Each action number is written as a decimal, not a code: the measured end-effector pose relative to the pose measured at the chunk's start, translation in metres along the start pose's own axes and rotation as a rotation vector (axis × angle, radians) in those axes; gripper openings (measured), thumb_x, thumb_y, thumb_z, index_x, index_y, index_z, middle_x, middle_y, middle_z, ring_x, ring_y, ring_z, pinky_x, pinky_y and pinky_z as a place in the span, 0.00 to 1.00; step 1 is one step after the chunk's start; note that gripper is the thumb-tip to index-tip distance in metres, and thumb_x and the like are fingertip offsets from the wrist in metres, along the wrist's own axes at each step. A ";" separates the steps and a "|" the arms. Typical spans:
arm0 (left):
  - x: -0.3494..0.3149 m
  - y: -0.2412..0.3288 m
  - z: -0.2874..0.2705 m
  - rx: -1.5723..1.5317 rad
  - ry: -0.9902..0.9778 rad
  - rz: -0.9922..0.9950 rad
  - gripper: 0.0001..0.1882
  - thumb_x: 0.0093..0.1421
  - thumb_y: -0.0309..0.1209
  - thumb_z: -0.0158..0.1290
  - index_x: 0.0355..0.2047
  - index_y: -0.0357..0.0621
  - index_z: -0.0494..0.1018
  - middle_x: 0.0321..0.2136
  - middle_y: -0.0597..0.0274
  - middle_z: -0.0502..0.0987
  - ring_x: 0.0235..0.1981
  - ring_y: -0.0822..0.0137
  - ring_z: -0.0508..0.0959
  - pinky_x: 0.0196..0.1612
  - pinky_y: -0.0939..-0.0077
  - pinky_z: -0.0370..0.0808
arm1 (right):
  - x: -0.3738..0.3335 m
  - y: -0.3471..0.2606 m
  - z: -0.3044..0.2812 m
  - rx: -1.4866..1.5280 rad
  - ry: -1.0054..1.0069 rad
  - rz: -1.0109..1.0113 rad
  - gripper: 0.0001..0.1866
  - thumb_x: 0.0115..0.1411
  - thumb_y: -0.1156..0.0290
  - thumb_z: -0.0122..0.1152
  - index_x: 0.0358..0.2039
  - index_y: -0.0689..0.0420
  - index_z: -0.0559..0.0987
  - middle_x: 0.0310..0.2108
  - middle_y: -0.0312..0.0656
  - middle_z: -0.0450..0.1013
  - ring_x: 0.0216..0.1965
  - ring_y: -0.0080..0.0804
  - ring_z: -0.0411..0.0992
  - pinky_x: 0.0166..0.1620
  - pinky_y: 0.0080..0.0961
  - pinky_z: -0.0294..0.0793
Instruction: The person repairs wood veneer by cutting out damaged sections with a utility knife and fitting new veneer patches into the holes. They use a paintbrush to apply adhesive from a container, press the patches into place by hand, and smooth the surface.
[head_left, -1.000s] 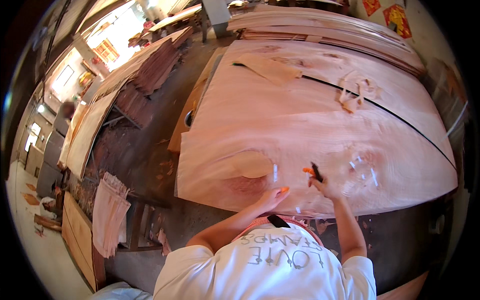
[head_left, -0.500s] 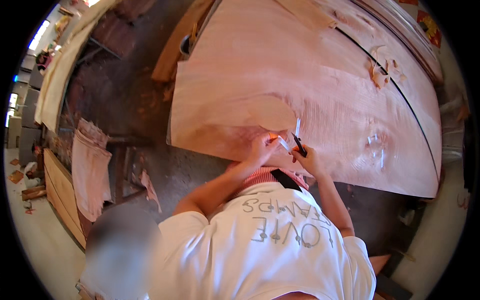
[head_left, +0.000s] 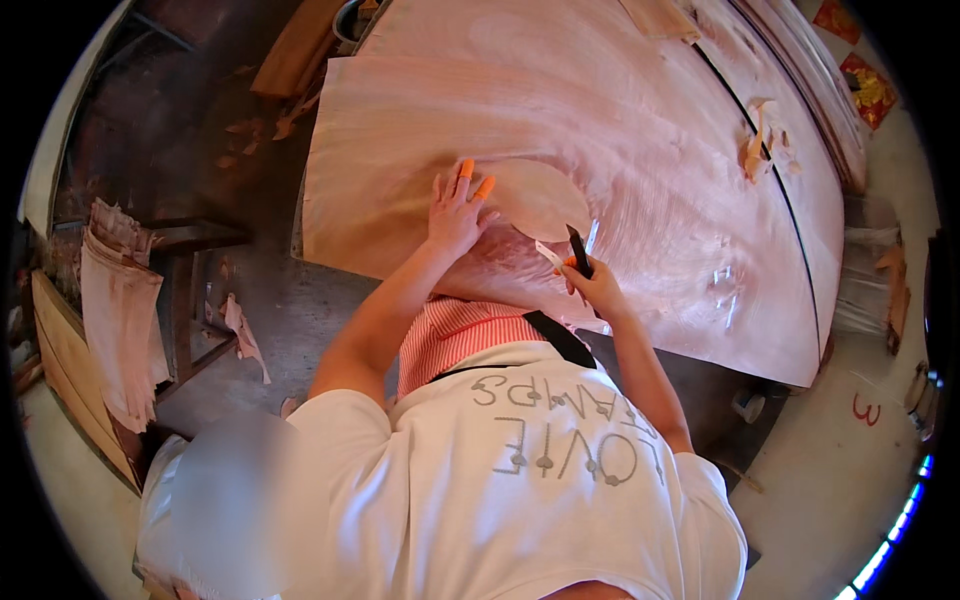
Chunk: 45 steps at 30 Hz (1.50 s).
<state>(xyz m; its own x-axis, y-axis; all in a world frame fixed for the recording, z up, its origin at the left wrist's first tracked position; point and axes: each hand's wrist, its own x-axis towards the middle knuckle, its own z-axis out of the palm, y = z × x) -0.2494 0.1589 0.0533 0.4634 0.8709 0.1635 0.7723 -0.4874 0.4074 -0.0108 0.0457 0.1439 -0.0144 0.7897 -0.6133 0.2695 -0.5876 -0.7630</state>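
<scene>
A large pinkish wood veneer sheet (head_left: 400, 110) lies in front of me. On it, an oval veneer patch (head_left: 545, 200) shows in a lighter tone. My left hand (head_left: 458, 218) rests with spread fingers on the sheet at the patch's left edge, holding nothing; orange finger covers sit on two of its fingertips. My right hand (head_left: 594, 286) is closed round a black knife (head_left: 578, 250), just below the patch. A short white strip of tape (head_left: 548, 255) sticks out from the same hand. Two more white strips (head_left: 592, 236) lie beside the patch and farther right.
A dark gap (head_left: 755, 125) runs across the stack at the right, with torn veneer scraps (head_left: 760, 140) over it. Left of me, ragged veneer sheets (head_left: 122, 310) hang on a dark frame (head_left: 190, 240). A board (head_left: 85, 380) leans at the far left.
My left hand has let go of the white tape strip and moved up and left, opening flat on the veneer. The strip is now at my right hand, which still holds the knife.
</scene>
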 end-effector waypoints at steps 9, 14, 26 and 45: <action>0.004 -0.016 0.017 -0.044 0.052 -0.045 0.27 0.51 0.47 0.53 0.50 0.54 0.68 0.59 0.48 0.53 0.62 0.51 0.51 0.60 0.48 0.46 | 0.054 -0.041 0.017 -0.029 0.077 -0.179 0.13 0.56 0.60 0.57 0.27 0.59 0.76 0.15 0.32 0.67 0.16 0.16 0.62 0.18 0.17 0.57; 0.008 -0.014 0.020 -0.074 0.112 -0.050 0.26 0.49 0.44 0.54 0.49 0.54 0.68 0.58 0.50 0.55 0.61 0.53 0.54 0.59 0.47 0.48 | 0.115 -0.074 0.029 -0.142 0.085 -0.163 0.16 0.55 0.55 0.57 0.25 0.56 0.77 0.16 0.31 0.68 0.17 0.17 0.63 0.21 0.19 0.58; 0.012 -0.018 0.021 -0.129 0.142 -0.115 0.27 0.46 0.35 0.55 0.49 0.45 0.67 0.55 0.52 0.60 0.59 0.56 0.58 0.58 0.51 0.52 | 0.174 -0.039 0.043 -0.178 0.005 0.071 0.14 0.52 0.57 0.58 0.27 0.56 0.79 0.16 0.31 0.69 0.18 0.18 0.62 0.22 0.19 0.58; 0.031 -0.004 0.001 0.111 -0.104 0.030 0.26 0.52 0.38 0.50 0.51 0.42 0.64 0.54 0.53 0.62 0.60 0.60 0.56 0.61 0.52 0.47 | 0.158 -0.009 -0.027 0.179 0.262 0.092 0.10 0.53 0.62 0.57 0.27 0.55 0.78 0.17 0.29 0.68 0.14 0.13 0.56 0.16 0.13 0.49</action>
<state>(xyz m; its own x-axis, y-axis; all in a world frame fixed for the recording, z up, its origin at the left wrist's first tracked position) -0.2373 0.1879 0.0560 0.5252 0.8474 0.0778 0.7979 -0.5222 0.3011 0.0104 0.1805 0.0589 0.2569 0.7364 -0.6258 0.0847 -0.6622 -0.7445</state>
